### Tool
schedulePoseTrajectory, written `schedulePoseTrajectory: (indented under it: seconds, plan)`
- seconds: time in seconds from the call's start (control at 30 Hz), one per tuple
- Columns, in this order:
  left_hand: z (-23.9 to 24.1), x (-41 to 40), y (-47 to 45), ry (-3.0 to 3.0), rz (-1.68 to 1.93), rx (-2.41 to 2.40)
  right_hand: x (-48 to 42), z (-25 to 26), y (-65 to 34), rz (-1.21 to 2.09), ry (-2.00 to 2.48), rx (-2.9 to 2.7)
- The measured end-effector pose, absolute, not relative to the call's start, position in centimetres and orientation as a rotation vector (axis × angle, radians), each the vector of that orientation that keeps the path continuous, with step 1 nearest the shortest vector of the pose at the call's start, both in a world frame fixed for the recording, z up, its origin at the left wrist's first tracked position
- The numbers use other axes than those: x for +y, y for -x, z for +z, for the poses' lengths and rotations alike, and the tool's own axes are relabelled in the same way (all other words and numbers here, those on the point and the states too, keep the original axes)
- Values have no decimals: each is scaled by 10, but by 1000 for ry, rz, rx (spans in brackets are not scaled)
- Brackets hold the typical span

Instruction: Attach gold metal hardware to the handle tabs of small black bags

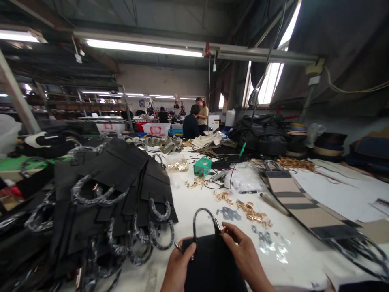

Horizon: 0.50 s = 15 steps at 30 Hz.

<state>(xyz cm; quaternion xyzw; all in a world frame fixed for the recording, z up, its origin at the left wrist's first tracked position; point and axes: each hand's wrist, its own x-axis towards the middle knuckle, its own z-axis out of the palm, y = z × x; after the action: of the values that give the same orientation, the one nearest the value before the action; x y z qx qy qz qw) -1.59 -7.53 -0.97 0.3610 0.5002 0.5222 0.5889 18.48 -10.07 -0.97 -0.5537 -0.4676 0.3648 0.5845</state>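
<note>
Low in the middle, a black bag panel [212, 263] carries a looped handle [203, 211] wrapped in clear film. My left hand [176, 269] grips the panel's left edge, thumb on its face beside the handle's left end. A small shiny metal piece [178, 247] shows at the left fingers. My right hand [243, 253] is closed at the panel's upper right corner, its fingers pinched by a gold metal fitting [217, 226] at the handle's right end. Whether the fingertips hold that fitting or only the panel edge is partly hidden.
Black panels with film-wrapped handles [109, 182] are heaped at left. Gold fittings [252, 213] and flat silver plates [264, 239] lie scattered right of centre. Beyond are a green box [202, 167], a plastic bag [244, 178] and a striped panel [299, 198]. People [192, 123] are farther back.
</note>
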Motion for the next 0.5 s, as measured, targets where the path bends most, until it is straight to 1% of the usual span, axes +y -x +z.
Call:
schedulePoseTrajectory:
  seconds: [0.13,0.27,0.33,0.5]
  plan:
    - [-16,-76,18,-910,1250,1174,-106,-19,-160,526,1473,-1246]
    - [-16,-78,16,-930,1291,1151,-97,-27,-144,266,1424,-1436]
    - [-13,-81,16,-929,1297,1157,-90,-26,-144,257,1413,-1421]
    - [-2,-88,18,-969,1290,1171,-83,-13,-157,461,1307,-1182]
